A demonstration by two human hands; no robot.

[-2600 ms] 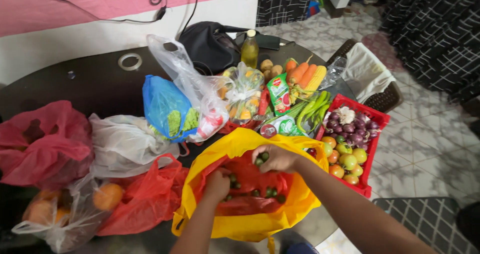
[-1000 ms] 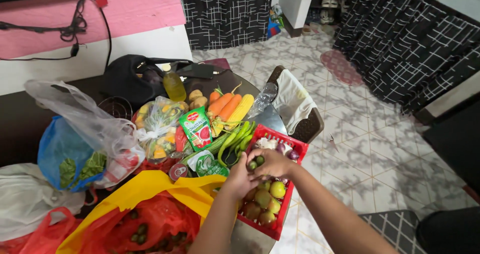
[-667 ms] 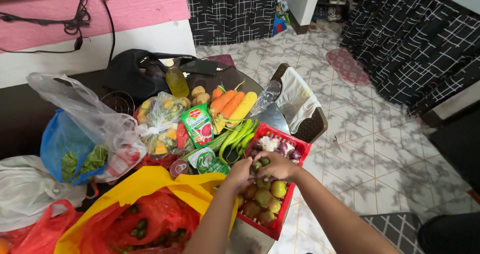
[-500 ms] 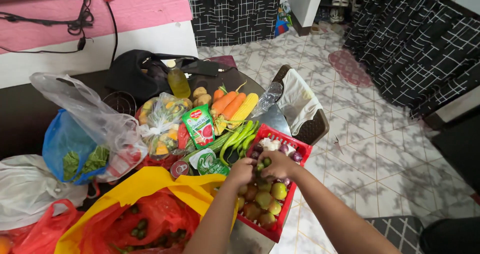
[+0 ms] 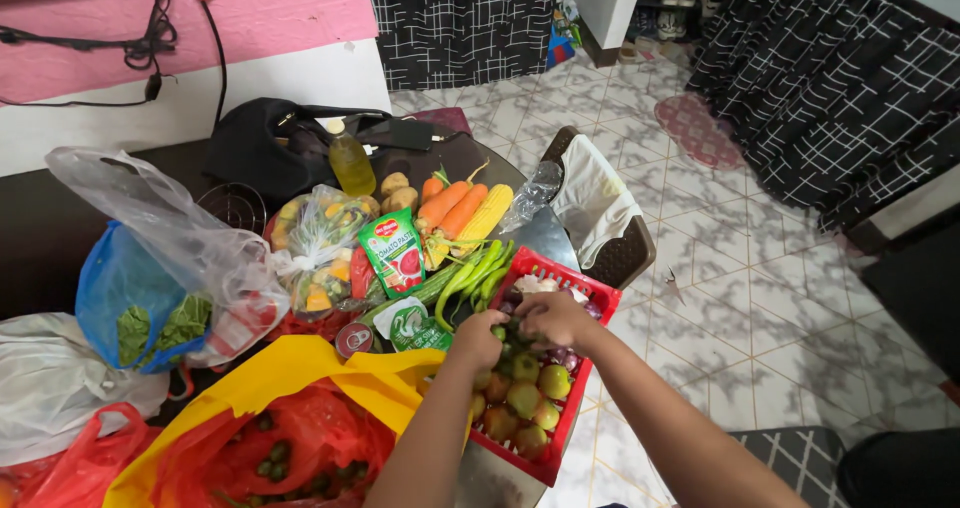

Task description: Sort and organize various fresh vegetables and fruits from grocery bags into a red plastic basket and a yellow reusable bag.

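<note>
My left hand and my right hand are side by side, lowered palm-down into a red plastic basket at the table's right edge. Both have curled fingers, and a small green fruit shows between them. The basket holds green and reddish tomatoes, small purple onions and garlic. At the lower left, a yellow bag lies open around a red bag with more small green fruits.
Green chillies, carrots, corn, a red-and-green sachet, an oil bottle and a black bag crowd the dark table. Blue, clear and white bags lie to the left. A chair with white cloth stands beyond the basket.
Both hands came out of the red bag with small green fruits and moved right to the basket. Over the last second they sank lower into it and turned palm-down.
</note>
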